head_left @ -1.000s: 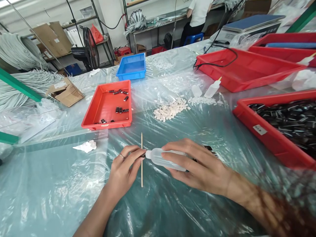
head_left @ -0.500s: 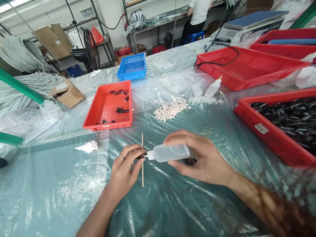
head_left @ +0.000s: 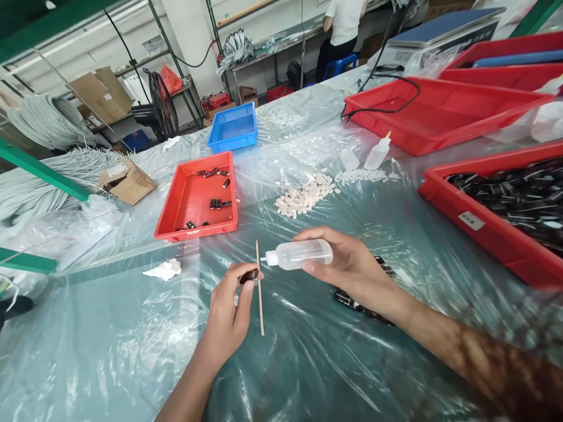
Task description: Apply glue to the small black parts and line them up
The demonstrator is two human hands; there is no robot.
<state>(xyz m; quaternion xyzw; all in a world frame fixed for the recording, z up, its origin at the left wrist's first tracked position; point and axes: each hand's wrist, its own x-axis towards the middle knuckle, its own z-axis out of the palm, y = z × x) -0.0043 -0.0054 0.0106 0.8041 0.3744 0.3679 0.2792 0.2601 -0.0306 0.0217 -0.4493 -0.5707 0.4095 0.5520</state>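
Between the fingertips of my left hand (head_left: pixel 232 305) is a small black part (head_left: pixel 248 276). My right hand (head_left: pixel 352 266) is wrapped round a translucent squeeze bottle (head_left: pixel 303 254), its nozzle pointing left, just above the black part and apart from it. A thin wooden stick (head_left: pixel 261 305) lies on the plastic-covered table by my left fingertips. Several black parts (head_left: pixel 349 300) lie under and beside my right hand. Beyond the hands is a pile of small whitish pieces (head_left: pixel 303 196).
A red tray (head_left: pixel 193 196) holds several black parts. Behind it stands a blue tray (head_left: pixel 233 126). A red bin (head_left: pixel 492 234) full of black parts is at right. White crumpled material (head_left: pixel 165 269) lies at left. A person (head_left: pixel 343 29) sits in the background.
The bottle has moved up and away from the black part, and its nozzle no longer touches it. More black parts show beside my right hand. The camera view has shifted slightly.
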